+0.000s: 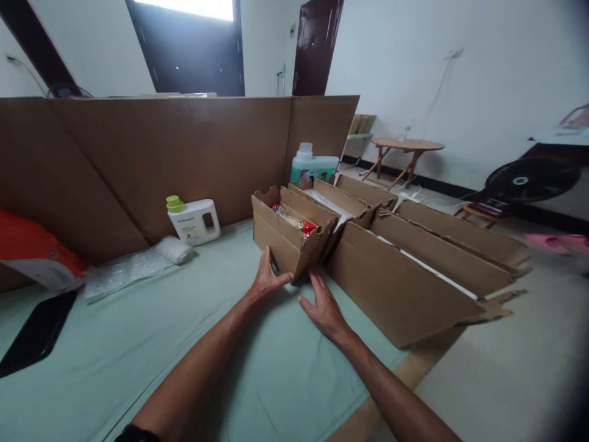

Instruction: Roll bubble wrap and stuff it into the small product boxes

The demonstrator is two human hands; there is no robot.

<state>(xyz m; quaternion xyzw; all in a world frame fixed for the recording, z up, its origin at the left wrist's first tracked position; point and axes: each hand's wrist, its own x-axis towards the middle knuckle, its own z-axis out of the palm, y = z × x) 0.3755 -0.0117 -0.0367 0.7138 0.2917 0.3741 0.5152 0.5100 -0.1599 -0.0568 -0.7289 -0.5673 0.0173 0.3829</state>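
A small brown cardboard box point(278, 232) stands on the green cloth, open at the top. Inside it lie wrapped items, with a shiny red wrapper point(308, 228) at the near end. My left hand point(267, 279) grips the box low on its left side, thumb at the near corner. My right hand point(324, 307) touches the near lower end with its fingertips; its thumb is spread away and it grips nothing. Right beside this box stand another divided cardboard box point(343, 199) and a longer cardboard box point(396, 285).
A white bottle with a green cap point(196, 221) and bubble wrap point(138, 270) are at left, near a black phone point(37, 334) and an orange bag point(37, 245). A cardboard screen point(184, 147) rises behind. At the back stands a teal liquid bottle point(313, 167).
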